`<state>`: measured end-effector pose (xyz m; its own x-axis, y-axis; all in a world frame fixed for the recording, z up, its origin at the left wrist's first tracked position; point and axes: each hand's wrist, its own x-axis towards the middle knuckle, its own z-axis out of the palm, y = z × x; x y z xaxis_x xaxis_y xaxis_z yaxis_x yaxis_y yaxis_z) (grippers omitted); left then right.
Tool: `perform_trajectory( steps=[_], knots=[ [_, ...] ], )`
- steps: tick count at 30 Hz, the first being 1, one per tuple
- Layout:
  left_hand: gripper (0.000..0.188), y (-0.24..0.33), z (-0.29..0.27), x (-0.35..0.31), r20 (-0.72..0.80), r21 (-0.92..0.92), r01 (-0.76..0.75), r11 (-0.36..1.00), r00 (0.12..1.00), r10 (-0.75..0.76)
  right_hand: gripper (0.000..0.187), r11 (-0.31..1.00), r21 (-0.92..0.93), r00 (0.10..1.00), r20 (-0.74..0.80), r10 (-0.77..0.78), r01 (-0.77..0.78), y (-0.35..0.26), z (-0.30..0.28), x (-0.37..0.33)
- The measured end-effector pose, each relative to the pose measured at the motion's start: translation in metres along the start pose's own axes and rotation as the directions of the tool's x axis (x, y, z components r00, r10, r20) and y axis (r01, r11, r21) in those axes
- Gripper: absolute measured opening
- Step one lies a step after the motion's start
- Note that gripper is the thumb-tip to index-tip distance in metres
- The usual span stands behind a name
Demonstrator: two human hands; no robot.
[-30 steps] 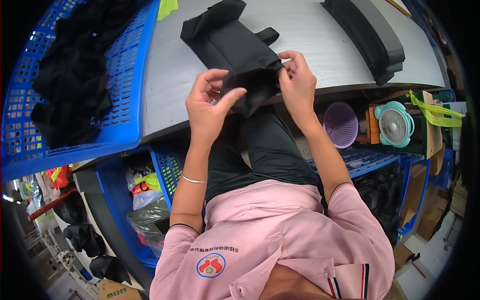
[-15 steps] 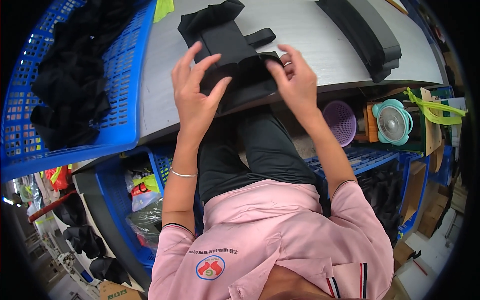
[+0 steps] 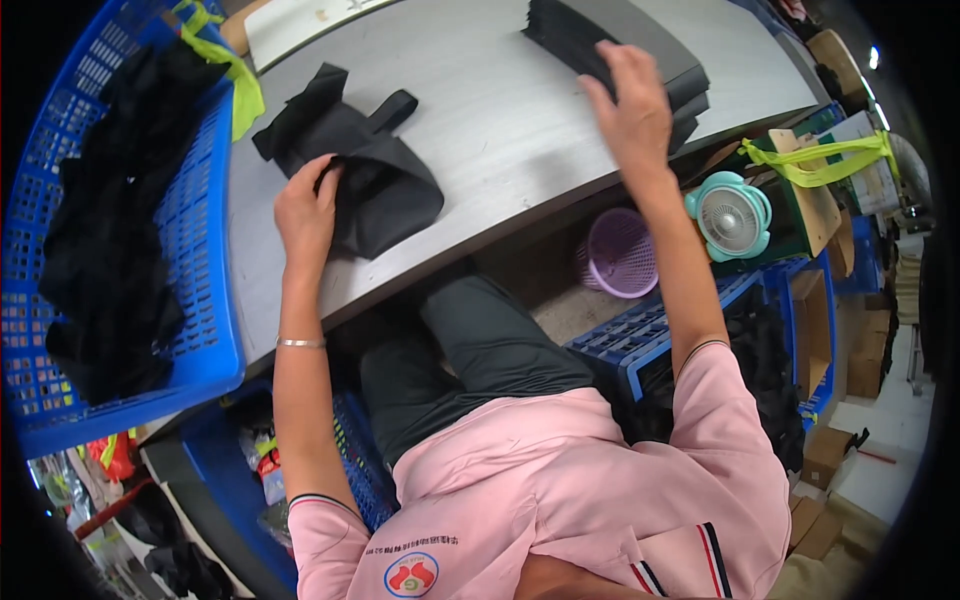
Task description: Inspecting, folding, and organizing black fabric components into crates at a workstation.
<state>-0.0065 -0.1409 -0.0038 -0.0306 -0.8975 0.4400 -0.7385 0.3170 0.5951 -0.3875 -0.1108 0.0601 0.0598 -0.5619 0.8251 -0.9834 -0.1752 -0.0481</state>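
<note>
A black fabric pouch-like piece with a small strap loop lies on the grey-white table, its near part bunched into an open fold. My left hand pinches the piece's left edge between thumb and fingers. Farther right, my right hand hovers at a stack of flat black panels, thumb and fingers apart and slightly blurred. Nothing shows in the right hand; whether its fingertips touch the stack I cannot tell.
A blue basket of black fabric pieces stands at the table's left. Below the table edge are a purple basket, a teal fan and a blue crate. Yellow-green strips hang at the right.
My right hand has left the fabric piece and moved right to the stack. My left hand has closed on the piece's edge. The view has shifted, and the piece appears farther left.
</note>
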Motion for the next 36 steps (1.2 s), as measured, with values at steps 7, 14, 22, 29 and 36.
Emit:
perform_trajectory(
  steps=[7,14,22,29,36],
  knots=[
    [0.05,0.041,-0.016,-0.034,-0.197,-0.21,-0.002,0.978,0.98,-0.041,0.04,0.95,-0.217,0.857,0.42,0.299,-0.225,0.139,0.005,0.027],
    [0.041,0.091,-0.029,-0.092,-0.333,-0.38,-0.053,0.924,0.939,-0.083,0.026,0.974,-0.08,0.92,0.321,0.226,-0.211,0.102,-0.013,0.038],
    [0.069,0.126,0.028,-0.157,0.59,-0.803,0.594,0.049,0.804,-0.078,0.007,0.965,0.25,0.908,0.417,-0.035,-0.078,-0.118,-0.072,-0.096],
    [0.088,0.112,0.038,-0.178,0.786,-0.535,0.81,-0.24,0.581,0.209,0.009,0.586,0.644,0.789,0.615,-0.012,-0.493,-0.176,-0.134,-0.13],
    [0.086,0.12,0.015,-0.171,0.534,-0.659,0.58,-0.479,0.809,0.245,0.008,0.138,0.563,0.565,0.824,-0.03,-0.815,-0.163,-0.155,-0.139]
  ],
)
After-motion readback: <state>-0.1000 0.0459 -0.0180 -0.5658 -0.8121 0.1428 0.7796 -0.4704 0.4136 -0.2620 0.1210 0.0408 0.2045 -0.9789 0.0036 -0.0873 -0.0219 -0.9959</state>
